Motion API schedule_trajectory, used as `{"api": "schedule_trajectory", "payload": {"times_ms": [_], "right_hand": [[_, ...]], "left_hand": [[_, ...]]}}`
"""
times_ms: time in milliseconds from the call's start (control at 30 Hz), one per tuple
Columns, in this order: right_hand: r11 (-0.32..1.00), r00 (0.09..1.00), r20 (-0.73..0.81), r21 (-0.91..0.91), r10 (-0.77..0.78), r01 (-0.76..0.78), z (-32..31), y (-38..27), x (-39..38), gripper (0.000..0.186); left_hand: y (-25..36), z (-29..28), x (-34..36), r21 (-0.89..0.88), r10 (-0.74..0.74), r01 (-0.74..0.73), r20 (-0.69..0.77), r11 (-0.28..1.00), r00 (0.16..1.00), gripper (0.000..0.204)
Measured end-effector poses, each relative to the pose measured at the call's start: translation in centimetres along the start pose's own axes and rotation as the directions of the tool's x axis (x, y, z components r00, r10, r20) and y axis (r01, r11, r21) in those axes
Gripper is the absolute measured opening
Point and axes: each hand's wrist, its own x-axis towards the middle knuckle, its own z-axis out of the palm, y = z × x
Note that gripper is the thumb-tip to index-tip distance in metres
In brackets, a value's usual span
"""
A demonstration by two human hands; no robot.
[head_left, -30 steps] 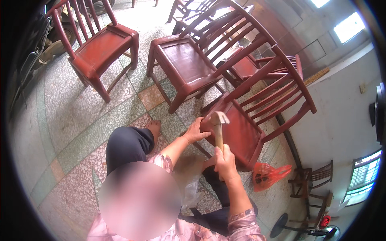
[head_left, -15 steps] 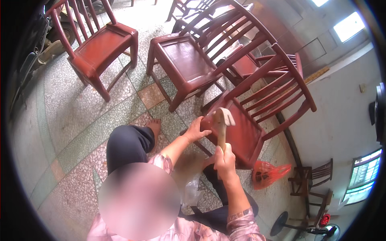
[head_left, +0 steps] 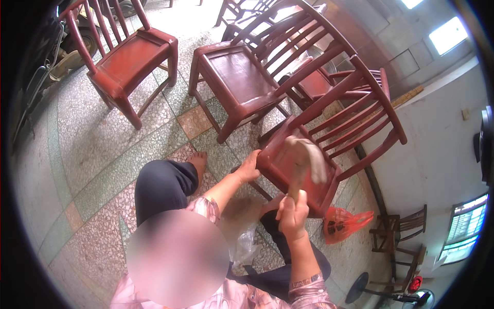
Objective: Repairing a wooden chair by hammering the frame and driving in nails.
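A claw hammer (head_left: 300, 170) is raised over the seat of a reddish-brown wooden chair (head_left: 281, 170), its head smeared by motion. My right hand (head_left: 294, 212) is closed around its wooden handle. At the seat's near left corner, my left hand (head_left: 250, 166) rests against the edge, its fingers partly hidden behind the wood. Whether those fingers grip the edge or only press on it cannot be made out. The chair's slatted back rises to the right of the seat.
A second wooden chair (head_left: 237, 72) stands just beyond, and a third chair (head_left: 135, 59) is at the far left. A red plastic bag (head_left: 340, 225) lies right of my knee. Clear plastic (head_left: 246, 247) lies between my legs. A small dark chair (head_left: 399, 232) stands by the right wall.
The hammer has tipped over to the right and its head has blurred. My right hand has moved slightly right. The left hand stays at the seat corner, its thumb now tucked closer.
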Motion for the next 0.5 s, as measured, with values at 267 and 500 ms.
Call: {"api": "schedule_trajectory", "payload": {"times_ms": [267,500], "right_hand": [[0.851,0.962,0.053,-0.480,0.269,-0.212,0.8,6.8,0.2,0.030],[0.958,0.983,0.035,-0.230,0.183,-0.170,0.6,1.9,-0.9,0.031]], "left_hand": [[0.6,0.6,0.3,-0.039,-0.010,0.011,0.021,0.999,1.000,0.074],[0.8,-0.1,0.0,-0.071,-0.033,0.034,0.009,0.997,0.999,0.075]]}}
